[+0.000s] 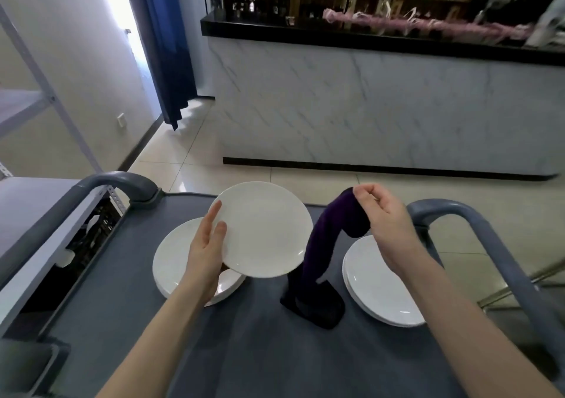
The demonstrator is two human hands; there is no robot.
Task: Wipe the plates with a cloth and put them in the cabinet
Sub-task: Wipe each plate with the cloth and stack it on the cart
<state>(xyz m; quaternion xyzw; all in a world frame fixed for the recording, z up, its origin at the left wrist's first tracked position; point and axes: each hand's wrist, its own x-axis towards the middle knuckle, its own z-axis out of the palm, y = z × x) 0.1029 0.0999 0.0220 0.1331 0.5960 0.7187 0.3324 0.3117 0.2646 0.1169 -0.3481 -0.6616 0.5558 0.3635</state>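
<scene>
- On the grey worktop (214,351): two piles of white plates, left stack (174,263) and right stack (376,287).
- One plate (266,229) raised above left stack, left hand (204,254) grasping its rim.
- One purple cloth (321,244) pinched in right hand (382,214), lower end on worktop between stacks.

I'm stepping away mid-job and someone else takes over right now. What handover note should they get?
Left hand: holds one plate, lifted above the left stack.
Right hand: pinches the top of the cloth; the cloth's lower end lies on the cart.
Right stack: on the cart, beside the cloth.
Done: plate and cloth picked up; which plates are already wiped cannot be told.
Left: wipe the held plate, then the others, and store them all.
</scene>
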